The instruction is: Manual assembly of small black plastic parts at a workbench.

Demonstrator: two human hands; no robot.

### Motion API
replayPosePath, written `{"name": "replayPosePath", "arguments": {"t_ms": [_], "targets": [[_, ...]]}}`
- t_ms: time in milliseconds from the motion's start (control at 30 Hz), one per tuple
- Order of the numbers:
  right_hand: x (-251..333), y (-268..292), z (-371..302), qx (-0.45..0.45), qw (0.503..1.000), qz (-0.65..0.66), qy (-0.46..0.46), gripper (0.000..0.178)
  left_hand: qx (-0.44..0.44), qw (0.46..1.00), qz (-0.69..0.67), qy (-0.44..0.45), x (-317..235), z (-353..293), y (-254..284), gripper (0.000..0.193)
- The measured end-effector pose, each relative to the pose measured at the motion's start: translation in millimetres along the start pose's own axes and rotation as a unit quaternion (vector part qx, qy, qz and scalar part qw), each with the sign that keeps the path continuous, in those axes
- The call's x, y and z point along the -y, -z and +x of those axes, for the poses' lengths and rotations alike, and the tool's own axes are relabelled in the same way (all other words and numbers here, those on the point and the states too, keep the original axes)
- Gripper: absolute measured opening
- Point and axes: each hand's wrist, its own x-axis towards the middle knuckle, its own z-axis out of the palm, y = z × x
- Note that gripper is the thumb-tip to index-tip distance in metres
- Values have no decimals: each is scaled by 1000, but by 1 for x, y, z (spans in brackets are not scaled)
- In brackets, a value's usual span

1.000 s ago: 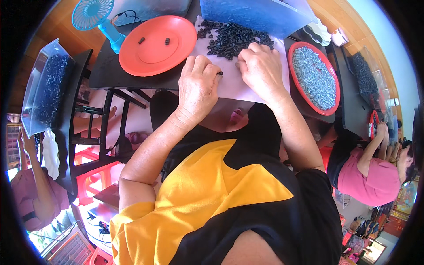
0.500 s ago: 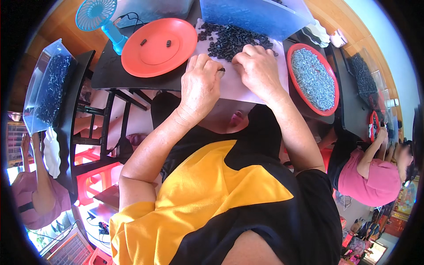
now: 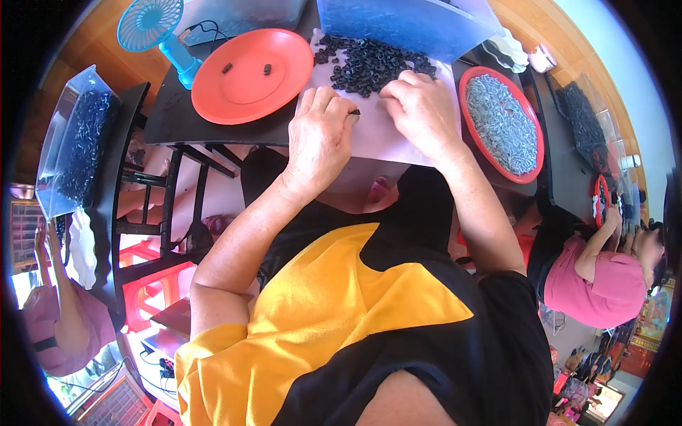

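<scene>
My left hand (image 3: 320,135) is closed, and a small black piece (image 3: 356,112) sticks out between its thumb and fingertips. To its right, my right hand (image 3: 423,117) is curled with its fingertips drawn together at the near edge of a pile of small black tubular pieces (image 3: 376,62). Whatever those right fingertips may hold is hidden. Both hands are above a white sheet (image 3: 383,145) on the dark table. An orange-red plate (image 3: 249,99) to the left carries two small black pieces.
On the right, a red tray (image 3: 463,106) holds many silvery screw-like parts (image 3: 501,124). A clear bin (image 3: 412,28) stands behind the pile. A blue fan (image 3: 153,25) is at the far left. Co-workers in pink (image 3: 604,280) sit at both sides, near bins of dark parts (image 3: 82,142).
My right hand has shifted slightly right, away from my left hand. My left hand keeps its grip on the black piece. The whole view has drifted a little.
</scene>
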Motion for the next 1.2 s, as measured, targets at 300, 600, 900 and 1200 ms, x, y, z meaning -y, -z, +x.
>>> {"name": "replayPosePath", "arguments": {"t_ms": [300, 600, 900, 1200], "targets": [[9, -4, 1, 6, 999, -34, 17, 9, 1, 1000, 12, -9, 1, 1, -1, 13], [2, -7, -1, -37, 998, -25, 40, 10, 7, 1000, 2, 8, 1, 3, 3, 13], [9, -9, -2, -32, 996, -83, 12, 9, 4, 1000, 17, -2, 0, 3, 2, 12], [19, -8, 0, -24, 989, -117, 84, 10, 4, 1000, 21, -13, 0, 2, 3, 12]]}}
